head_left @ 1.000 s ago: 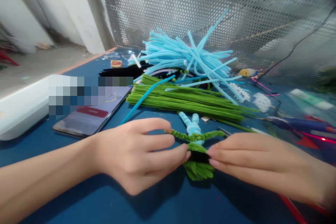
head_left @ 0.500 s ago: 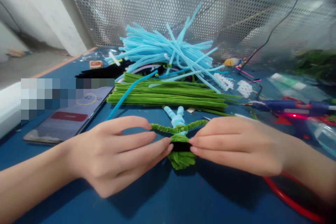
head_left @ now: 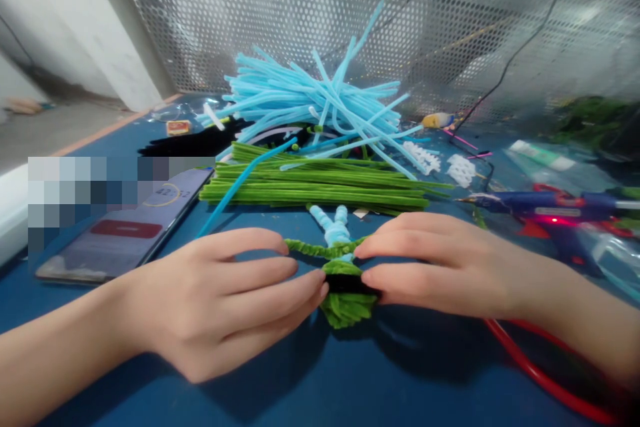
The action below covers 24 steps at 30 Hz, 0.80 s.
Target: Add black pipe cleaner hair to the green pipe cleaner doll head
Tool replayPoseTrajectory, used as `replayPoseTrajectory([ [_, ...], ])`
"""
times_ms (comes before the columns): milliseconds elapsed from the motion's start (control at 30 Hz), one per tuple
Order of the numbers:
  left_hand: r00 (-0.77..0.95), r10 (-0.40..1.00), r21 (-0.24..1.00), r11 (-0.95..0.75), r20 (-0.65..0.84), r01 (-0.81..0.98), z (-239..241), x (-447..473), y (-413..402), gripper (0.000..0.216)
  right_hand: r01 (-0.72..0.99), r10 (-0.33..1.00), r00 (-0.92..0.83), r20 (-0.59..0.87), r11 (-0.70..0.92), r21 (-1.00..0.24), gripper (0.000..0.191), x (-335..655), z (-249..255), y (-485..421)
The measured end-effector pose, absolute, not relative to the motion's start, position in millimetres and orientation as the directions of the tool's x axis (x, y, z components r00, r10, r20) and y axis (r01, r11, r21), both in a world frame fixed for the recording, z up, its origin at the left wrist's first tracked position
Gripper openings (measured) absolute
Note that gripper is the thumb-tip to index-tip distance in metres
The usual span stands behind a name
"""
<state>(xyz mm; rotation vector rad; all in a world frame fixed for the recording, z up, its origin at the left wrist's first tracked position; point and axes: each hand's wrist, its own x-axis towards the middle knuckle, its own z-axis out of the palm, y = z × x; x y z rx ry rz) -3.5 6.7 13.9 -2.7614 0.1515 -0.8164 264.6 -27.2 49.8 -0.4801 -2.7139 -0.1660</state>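
Note:
A small pipe-cleaner figure (head_left: 341,280) lies on the blue table (head_left: 320,380). It has light blue legs, green arms, a black waistband and a green tuft skirt. My left hand (head_left: 225,300) pinches its left side at the black band, fingers closed. From the other side, my right hand (head_left: 440,270) pinches the same band and covers the figure's right arm.
Behind the figure lie a bundle of green pipe cleaners (head_left: 315,183) and a heap of light blue ones (head_left: 310,97). A phone (head_left: 125,227) lies at left. A blue glue gun (head_left: 545,203) with a red light sits at right. A red cord (head_left: 540,373) runs under my right forearm.
The view has shifted right and down. My right hand has slid left over the figure's green arm, closing in on the black band. My left hand keeps its pinch.

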Motion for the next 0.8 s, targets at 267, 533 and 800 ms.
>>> replayPoseTrajectory([
  [267,0.825,-0.173,-0.251,-0.967,0.538,-0.039,11.5,-3.0,8.2,0.031,0.261,0.244,-0.884,0.399,0.965,-0.013,0.021,262.7,47.7,-26.9],
  [533,0.839,-0.174,-0.231,-0.971,0.515,-0.059,11.5,-4.0,9.9,0.034,0.223,0.173,-0.889,0.424,0.972,0.071,0.02,261.1,47.9,-27.6],
  [800,0.838,-0.2,-0.239,-0.967,0.508,-0.086,10.7,-0.6,14.0,0.038,0.211,0.13,-0.876,0.465,0.97,0.124,0.016,255.2,45.5,-28.7],
])
